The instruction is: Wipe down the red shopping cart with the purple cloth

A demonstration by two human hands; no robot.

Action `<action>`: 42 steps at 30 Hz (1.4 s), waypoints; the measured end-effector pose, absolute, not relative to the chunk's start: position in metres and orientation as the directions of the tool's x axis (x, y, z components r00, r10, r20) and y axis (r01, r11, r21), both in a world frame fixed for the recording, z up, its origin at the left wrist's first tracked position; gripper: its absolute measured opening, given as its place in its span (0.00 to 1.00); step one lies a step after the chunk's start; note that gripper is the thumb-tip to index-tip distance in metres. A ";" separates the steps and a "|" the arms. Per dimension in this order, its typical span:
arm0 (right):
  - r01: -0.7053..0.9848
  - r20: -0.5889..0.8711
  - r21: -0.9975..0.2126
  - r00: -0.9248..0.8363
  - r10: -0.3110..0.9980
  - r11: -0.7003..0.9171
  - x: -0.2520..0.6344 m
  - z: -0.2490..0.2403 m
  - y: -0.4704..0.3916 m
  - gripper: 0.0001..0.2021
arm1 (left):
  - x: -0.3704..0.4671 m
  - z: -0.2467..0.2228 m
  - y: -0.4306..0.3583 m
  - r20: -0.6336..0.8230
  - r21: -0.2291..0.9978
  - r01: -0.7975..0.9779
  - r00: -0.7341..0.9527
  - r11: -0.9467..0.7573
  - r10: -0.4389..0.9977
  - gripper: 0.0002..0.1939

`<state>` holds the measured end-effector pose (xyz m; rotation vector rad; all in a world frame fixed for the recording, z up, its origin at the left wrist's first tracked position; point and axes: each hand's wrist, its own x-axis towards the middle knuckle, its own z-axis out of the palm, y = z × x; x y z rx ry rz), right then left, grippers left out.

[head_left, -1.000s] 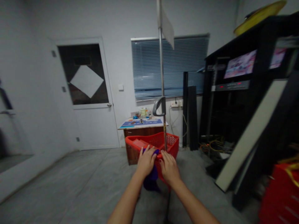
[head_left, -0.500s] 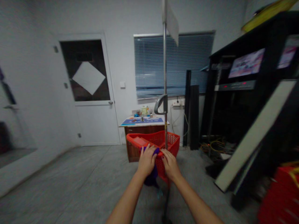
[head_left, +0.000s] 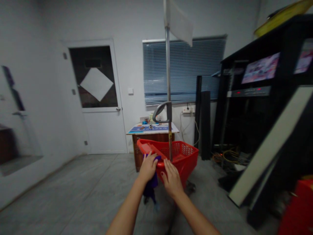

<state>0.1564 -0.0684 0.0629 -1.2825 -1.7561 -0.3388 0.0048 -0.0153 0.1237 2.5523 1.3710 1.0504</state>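
A red plastic basket cart [head_left: 188, 163] with a lattice wall stands in front of me on small wheels. A metal pole [head_left: 168, 71] rises from it, with a grey looped handle [head_left: 162, 112] partway up. My left hand [head_left: 148, 167] presses a purple cloth [head_left: 152, 182] against the near left rim, and the cloth hangs down below. On the near rim, just right of it, rests my right hand [head_left: 171, 178], its fingers extended and holding nothing.
Behind the cart is a wooden desk [head_left: 136, 156] with a blue printed sheet and small items. A white door [head_left: 102, 133] is at back left. At right, a pale board [head_left: 271, 147] leans near a black rack [head_left: 246, 120] and a red object [head_left: 297, 209].
The cart has turned, its far end swinging right and its pole shifting left. My left hand has moved slightly left with the cloth. My right hand's fingers lie straighter on the rim.
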 end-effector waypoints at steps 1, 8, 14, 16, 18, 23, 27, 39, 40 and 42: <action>0.863 0.788 -0.263 -0.065 0.612 0.431 0.155 0.062 -0.069 0.27 | 0.005 0.124 -0.018 0.537 0.334 0.728 0.375 -0.599 0.756 0.19; 0.858 0.750 -0.182 -0.196 0.632 0.481 0.165 0.051 -0.075 0.28 | 0.002 0.134 -0.028 0.486 0.300 0.782 0.368 -0.547 0.793 0.18; 0.885 0.709 -0.309 -0.030 0.704 0.349 0.199 0.043 -0.056 0.29 | 0.005 0.132 -0.033 0.518 0.287 0.817 0.307 -0.501 0.798 0.15; 0.879 0.642 -0.337 -0.048 0.766 0.337 0.205 0.045 -0.045 0.30 | 0.007 0.129 -0.036 0.532 0.261 0.808 0.337 -0.529 0.777 0.15; 0.873 0.584 -0.352 -0.077 0.808 0.337 0.205 0.049 -0.036 0.30 | 0.006 0.127 -0.037 0.536 0.260 0.799 0.347 -0.542 0.769 0.15; 0.878 0.556 -0.377 -0.042 0.830 0.297 0.190 0.052 -0.033 0.28 | -0.006 0.125 -0.028 0.552 0.263 0.799 0.335 -0.541 0.764 0.15; 0.882 0.590 -0.381 0.002 0.807 0.277 0.173 0.051 -0.036 0.26 | -0.019 0.126 -0.021 0.561 0.243 0.811 0.330 -0.532 0.759 0.14; 0.909 0.601 -0.258 -0.115 0.791 0.328 0.149 0.053 -0.052 0.25 | -0.035 0.117 -0.027 0.605 0.039 0.859 0.386 -0.510 0.697 0.19; 0.909 0.598 -0.253 -0.123 0.792 0.332 0.147 0.053 -0.052 0.26 | -0.039 0.119 -0.025 0.600 0.052 0.868 0.368 -0.494 0.710 0.19; 0.907 0.600 -0.252 -0.127 0.790 0.337 0.143 0.053 -0.052 0.26 | -0.044 0.120 -0.021 0.603 0.085 0.892 0.309 -0.444 0.736 0.19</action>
